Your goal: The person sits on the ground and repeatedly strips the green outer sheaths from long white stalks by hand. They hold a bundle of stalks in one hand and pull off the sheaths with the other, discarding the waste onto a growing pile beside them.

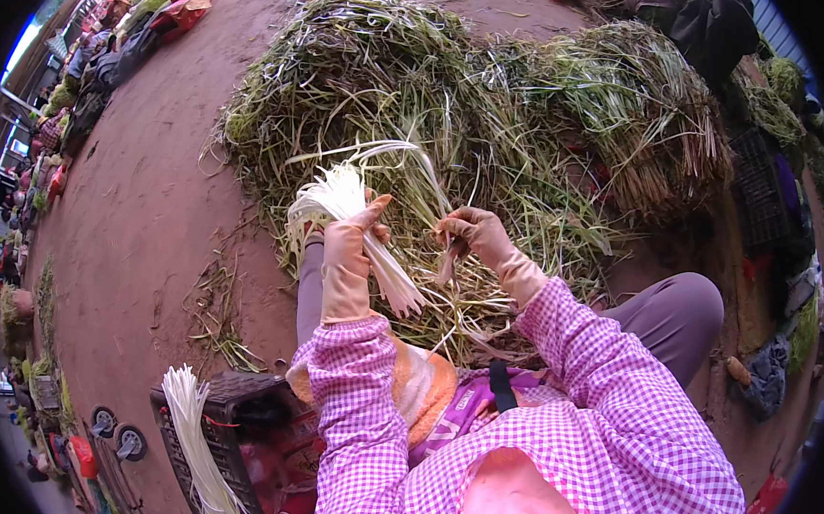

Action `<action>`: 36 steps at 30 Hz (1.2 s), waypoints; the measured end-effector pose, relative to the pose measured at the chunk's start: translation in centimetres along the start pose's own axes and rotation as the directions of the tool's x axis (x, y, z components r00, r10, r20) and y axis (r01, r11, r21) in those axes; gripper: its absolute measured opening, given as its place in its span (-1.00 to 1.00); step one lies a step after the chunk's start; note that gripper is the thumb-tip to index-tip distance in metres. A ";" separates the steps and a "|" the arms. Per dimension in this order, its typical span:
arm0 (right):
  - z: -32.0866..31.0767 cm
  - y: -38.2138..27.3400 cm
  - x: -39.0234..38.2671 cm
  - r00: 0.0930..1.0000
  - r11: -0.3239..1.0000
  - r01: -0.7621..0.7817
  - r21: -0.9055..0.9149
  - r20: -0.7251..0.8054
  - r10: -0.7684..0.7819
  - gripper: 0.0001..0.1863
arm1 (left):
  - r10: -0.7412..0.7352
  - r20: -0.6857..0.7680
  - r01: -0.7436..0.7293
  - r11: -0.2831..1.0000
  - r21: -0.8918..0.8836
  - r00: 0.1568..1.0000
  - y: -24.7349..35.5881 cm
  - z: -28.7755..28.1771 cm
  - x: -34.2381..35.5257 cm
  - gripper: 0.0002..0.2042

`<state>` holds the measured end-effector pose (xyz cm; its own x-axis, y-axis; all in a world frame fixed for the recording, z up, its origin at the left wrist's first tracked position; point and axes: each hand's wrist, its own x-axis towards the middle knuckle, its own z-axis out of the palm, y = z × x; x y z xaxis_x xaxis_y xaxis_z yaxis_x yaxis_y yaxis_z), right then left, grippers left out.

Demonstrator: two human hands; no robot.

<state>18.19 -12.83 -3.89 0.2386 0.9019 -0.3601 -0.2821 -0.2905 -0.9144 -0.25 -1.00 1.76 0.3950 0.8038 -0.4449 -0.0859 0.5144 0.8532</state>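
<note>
My left hand, in a tan rubber glove, is closed round a bundle of pale white stalks with slender ends fanning out above and below the fingers. To its right, my gloved right hand pinches a few limp green and brownish stalks, whose pale strands arch up and to the left over the bundle. Both hands are over a big heap of loose green and straw-coloured stalks lying on the ground between and beyond my bent legs.
A dark plastic crate with another long white bundle sits at my lower left. Small black wheels lie beside it. Goods and greens line the far left. Black crates and a dark crumpled bag are at the right.
</note>
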 end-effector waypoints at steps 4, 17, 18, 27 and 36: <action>-0.2 0.5 -1.0 1.000 0.942 -0.017 -0.335 -0.007 0.016 -0.80 | -0.107 0.087 0.088 0.976 0.197 0.990 -2.0 2.3 -0.1 -0.69; -1.0 1.9 -6.2 0.974 0.174 0.086 -0.981 0.119 0.192 -0.77 | -0.075 -0.037 0.079 0.986 0.146 0.997 -4.1 2.2 0.8 -0.90; -1.5 2.3 -6.7 0.957 0.048 0.131 -0.990 0.139 0.256 -0.74 | -0.076 -0.034 0.080 0.986 0.147 0.997 -4.0 2.2 0.8 -0.91; -8.9 5.8 -10.2 0.674 -0.427 0.155 -0.891 -0.220 0.706 -0.62 | -0.047 -0.077 0.041 0.996 -0.080 0.996 -1.6 -0.3 1.1 -0.83; -2.8 -3.7 -6.5 0.960 0.917 -0.184 -0.353 0.136 0.245 -0.44 | -0.066 -0.061 0.063 0.996 -0.056 0.996 -1.9 0.2 0.5 -0.81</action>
<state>20.28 -18.51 1.34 0.0333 0.8379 -0.5447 0.0254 -0.5456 -0.8377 0.32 -1.69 -0.01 0.3431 0.7847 -0.5162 -0.1117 0.5798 0.8071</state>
